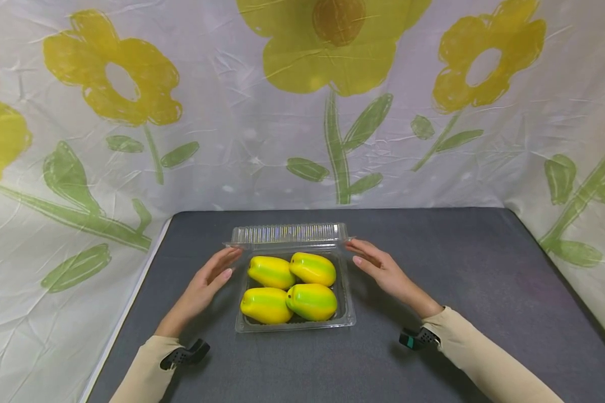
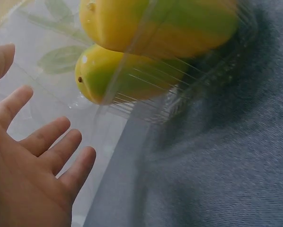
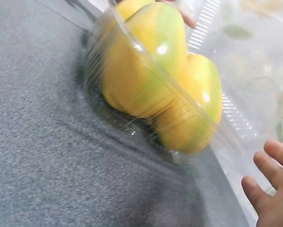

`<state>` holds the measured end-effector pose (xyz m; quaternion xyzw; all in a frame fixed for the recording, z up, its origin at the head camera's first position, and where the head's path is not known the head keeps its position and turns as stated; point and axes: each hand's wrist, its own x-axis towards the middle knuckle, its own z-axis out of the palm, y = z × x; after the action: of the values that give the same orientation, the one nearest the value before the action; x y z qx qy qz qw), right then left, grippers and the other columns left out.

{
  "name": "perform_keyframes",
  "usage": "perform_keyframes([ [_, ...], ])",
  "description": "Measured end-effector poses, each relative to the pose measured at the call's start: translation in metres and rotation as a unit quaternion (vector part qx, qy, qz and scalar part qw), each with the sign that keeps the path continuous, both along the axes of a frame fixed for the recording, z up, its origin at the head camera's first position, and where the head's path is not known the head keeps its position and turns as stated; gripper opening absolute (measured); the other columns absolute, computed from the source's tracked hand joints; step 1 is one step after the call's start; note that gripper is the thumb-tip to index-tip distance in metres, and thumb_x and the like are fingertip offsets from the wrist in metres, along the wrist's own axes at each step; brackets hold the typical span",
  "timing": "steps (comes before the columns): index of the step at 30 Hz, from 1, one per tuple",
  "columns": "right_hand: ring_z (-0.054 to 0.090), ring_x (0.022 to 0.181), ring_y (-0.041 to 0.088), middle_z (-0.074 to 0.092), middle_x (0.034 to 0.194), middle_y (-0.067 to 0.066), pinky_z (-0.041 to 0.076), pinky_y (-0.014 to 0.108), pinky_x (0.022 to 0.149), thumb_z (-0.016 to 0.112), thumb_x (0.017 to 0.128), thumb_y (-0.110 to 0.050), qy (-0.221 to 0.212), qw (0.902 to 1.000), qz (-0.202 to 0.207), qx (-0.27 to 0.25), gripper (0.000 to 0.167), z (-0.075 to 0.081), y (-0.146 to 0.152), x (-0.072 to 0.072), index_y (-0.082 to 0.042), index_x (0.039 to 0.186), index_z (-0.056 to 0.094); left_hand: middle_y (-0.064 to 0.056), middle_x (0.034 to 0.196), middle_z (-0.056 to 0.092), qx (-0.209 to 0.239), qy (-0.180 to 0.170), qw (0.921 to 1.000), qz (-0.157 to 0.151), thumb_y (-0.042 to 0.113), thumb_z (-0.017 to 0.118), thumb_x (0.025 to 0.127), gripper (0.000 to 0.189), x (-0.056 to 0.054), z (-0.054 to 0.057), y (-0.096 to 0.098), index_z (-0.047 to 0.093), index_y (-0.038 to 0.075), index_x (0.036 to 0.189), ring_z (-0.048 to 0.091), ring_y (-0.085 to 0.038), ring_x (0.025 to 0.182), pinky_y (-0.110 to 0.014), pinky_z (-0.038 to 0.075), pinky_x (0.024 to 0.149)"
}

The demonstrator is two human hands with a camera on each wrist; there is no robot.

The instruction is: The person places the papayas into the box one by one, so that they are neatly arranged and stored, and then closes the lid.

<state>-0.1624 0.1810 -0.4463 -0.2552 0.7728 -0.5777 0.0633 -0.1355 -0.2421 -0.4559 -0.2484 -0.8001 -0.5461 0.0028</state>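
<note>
A clear plastic clamshell box (image 1: 352, 313) sits on the table with its ridged lid (image 1: 289, 234) raised at the back. Several glossy yellow-green fruits, mango-like in shape, fill its base; one front fruit (image 1: 312, 302) leans over its neighbour (image 1: 266, 305). To the left of the box is my left hand (image 1: 201, 288), fingers extended toward the lid's left corner. My right hand (image 1: 388, 274) mirrors it on the other side, fingertips right at the lid's right corner. Both wrist views show spread fingers beside the box, the left palm (image 2: 32, 184) and the right fingers (image 3: 269, 175) holding nothing.
Dark grey cloth covers the table (image 1: 464, 268), its left edge running beside my left arm. A white curtain (image 1: 232, 140) with yellow flowers hangs behind and at both sides. Each wrist carries a black strap device (image 1: 186, 354) at the sleeve's cuff.
</note>
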Motion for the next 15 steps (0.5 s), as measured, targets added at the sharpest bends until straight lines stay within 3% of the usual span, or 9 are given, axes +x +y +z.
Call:
perform_keyframes([
  [3, 0.041, 0.141, 0.038, 0.041, 0.155, 0.016, 0.047, 0.026, 0.108, 0.051, 0.103, -0.015, 0.004, 0.9997, -0.011, 0.022, 0.048, -0.002, 0.001, 0.003, -0.009, 0.150, 0.042, -0.027, 0.153, 0.040, -0.014, -0.005, 0.9998, 0.010, 0.003, 0.043, 0.104, 0.049, 0.003, -0.002, 0.000, 0.034, 0.005, 0.152, 0.039, 0.011, 0.137, -0.004, 0.038, 0.104],
  [5, 0.039, 0.143, 0.038, 0.039, 0.156, 0.015, 0.046, 0.040, 0.110, 0.051, 0.103, -0.016, 0.006, 0.9991, -0.018, 0.038, 0.049, -0.003, 0.002, 0.004, -0.010, 0.151, 0.042, -0.026, 0.153, 0.041, -0.028, -0.014, 0.9993, 0.020, 0.005, 0.042, 0.105, 0.047, 0.005, -0.003, 0.000, 0.035, 0.004, 0.151, 0.041, 0.007, 0.138, -0.004, 0.037, 0.103],
  [8, 0.036, 0.144, 0.037, 0.038, 0.157, 0.015, 0.042, 0.057, 0.111, 0.053, 0.103, -0.016, 0.012, 0.9985, -0.022, 0.049, 0.049, -0.006, 0.003, 0.007, -0.011, 0.150, 0.043, -0.028, 0.153, 0.039, -0.050, -0.024, 0.9978, 0.037, 0.007, 0.041, 0.105, 0.047, 0.006, -0.004, 0.000, 0.033, 0.001, 0.151, 0.049, -0.019, 0.138, -0.004, 0.039, 0.101],
  [11, 0.037, 0.144, 0.025, 0.039, 0.157, 0.013, 0.040, 0.060, 0.111, 0.054, 0.102, -0.016, 0.019, 0.9982, -0.020, 0.053, 0.049, -0.008, 0.004, 0.009, -0.013, 0.150, 0.044, -0.030, 0.152, 0.038, -0.070, -0.021, 0.9959, 0.053, 0.008, 0.039, 0.106, 0.047, 0.008, -0.006, -0.001, 0.033, -0.002, 0.151, 0.056, -0.041, 0.126, -0.007, 0.042, 0.097],
  [12, 0.038, 0.143, 0.018, 0.040, 0.156, 0.014, 0.040, 0.060, 0.111, 0.054, 0.102, -0.016, 0.024, 0.9982, -0.017, 0.052, 0.049, -0.009, 0.004, 0.009, -0.013, 0.150, 0.044, -0.030, 0.152, 0.038, -0.074, -0.018, 0.9955, 0.055, 0.008, 0.038, 0.106, 0.046, 0.009, -0.007, -0.002, 0.033, -0.003, 0.151, 0.059, -0.038, 0.123, -0.008, 0.042, 0.097],
  [15, 0.037, 0.140, 0.003, 0.041, 0.156, 0.013, 0.040, 0.059, 0.111, 0.052, 0.102, -0.014, 0.032, 0.9982, -0.008, 0.049, 0.047, -0.011, 0.006, 0.012, -0.013, 0.149, 0.046, -0.028, 0.152, 0.040, -0.078, -0.019, 0.9952, 0.056, 0.010, 0.034, 0.107, 0.045, 0.010, -0.010, -0.003, 0.036, 0.001, 0.151, 0.057, -0.008, 0.127, -0.008, 0.041, 0.099],
])
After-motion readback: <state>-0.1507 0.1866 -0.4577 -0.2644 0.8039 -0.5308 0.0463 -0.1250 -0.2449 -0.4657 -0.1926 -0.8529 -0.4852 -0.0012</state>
